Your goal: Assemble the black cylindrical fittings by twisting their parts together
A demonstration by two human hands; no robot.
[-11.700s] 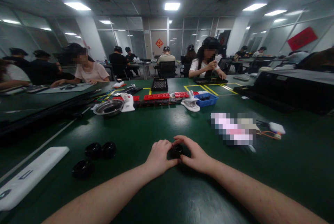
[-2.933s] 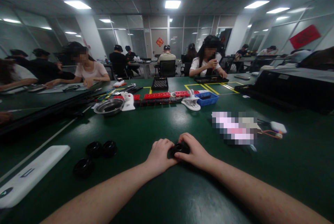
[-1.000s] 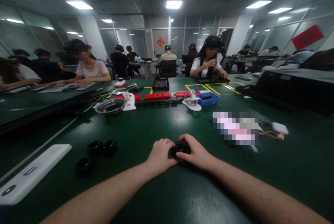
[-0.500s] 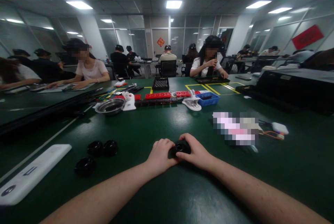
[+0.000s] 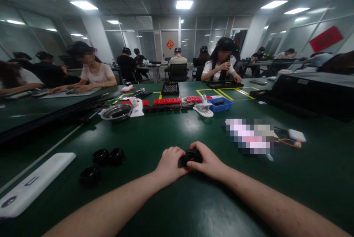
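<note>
Both my hands close around a dark, rounded part with a ring-shaped hole on top (image 5: 190, 156), low over the green table (image 5: 166, 133). My left hand (image 5: 170, 163) grips it from the left, with its fingers curled over the far side. From the right, my right hand (image 5: 208, 161) holds it between thumb and forefinger. The part's underside is hidden, so I cannot tell whether it touches the table. Off to the left lie three glossy black ring-shaped parts (image 5: 116, 156), two of them side by side and one nearer to me.
A long white panel (image 5: 38, 181) lies at left. Farther back stand a metal bowl (image 5: 116, 112), a white clamp (image 5: 204, 107), red blocks (image 5: 167, 101) and a blue tray (image 5: 220, 104). A blurred-out object (image 5: 250, 137) and wires (image 5: 289, 142) are at right. Co-workers sit beyond.
My hands and the dark part stay in the same place. Across the table, the co-worker at left has shifted their hands slightly.
</note>
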